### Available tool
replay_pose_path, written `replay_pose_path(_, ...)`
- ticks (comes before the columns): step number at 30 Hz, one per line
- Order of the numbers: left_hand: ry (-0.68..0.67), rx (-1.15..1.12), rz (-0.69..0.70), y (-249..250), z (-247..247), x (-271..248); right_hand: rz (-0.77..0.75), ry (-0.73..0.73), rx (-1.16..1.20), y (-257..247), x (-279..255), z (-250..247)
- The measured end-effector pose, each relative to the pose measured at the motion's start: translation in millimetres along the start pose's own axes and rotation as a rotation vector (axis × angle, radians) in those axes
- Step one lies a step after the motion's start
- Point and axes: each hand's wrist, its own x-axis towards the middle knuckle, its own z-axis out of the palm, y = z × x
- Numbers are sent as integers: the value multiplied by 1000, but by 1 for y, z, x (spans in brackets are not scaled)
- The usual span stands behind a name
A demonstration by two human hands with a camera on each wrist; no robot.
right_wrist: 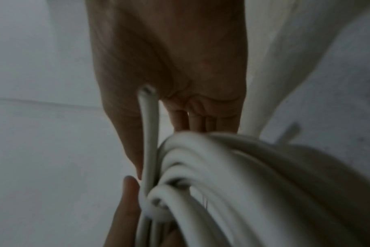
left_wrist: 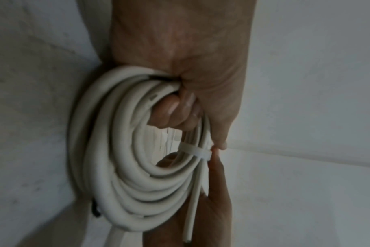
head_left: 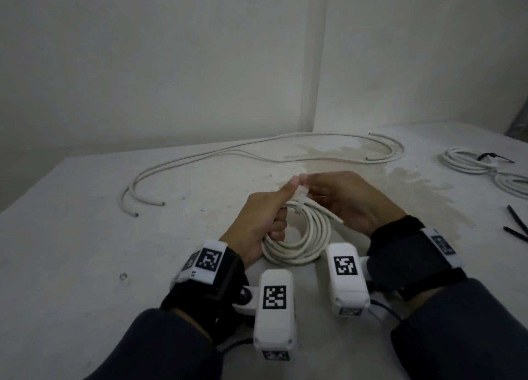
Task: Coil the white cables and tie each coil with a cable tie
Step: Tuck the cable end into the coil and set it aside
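A white cable coil is held just above the table in front of me. My left hand grips the coil's left side, fingers curled through its middle, thumb raised. A white cable tie wraps the coil's top strands. My right hand pinches the tie's upper end against my left thumb. The coil's free end pokes out under the right palm. In the right wrist view the coil and tie fill the lower half, blurred.
Two long loose white cables lie across the back of the white table. Tied white coils sit at the far right edge. Loose black cable ties lie at the right. Walls meet in a corner behind.
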Motion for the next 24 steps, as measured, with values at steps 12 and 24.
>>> replay_pose_path(12, -58, 53, 66, -2, -2, 0, -186, 126, -180, -2, -3, 9)
replay_pose_path(24, -84, 190, 151, 5, -8, 10, -353, 199, -184, 2, -3, 15)
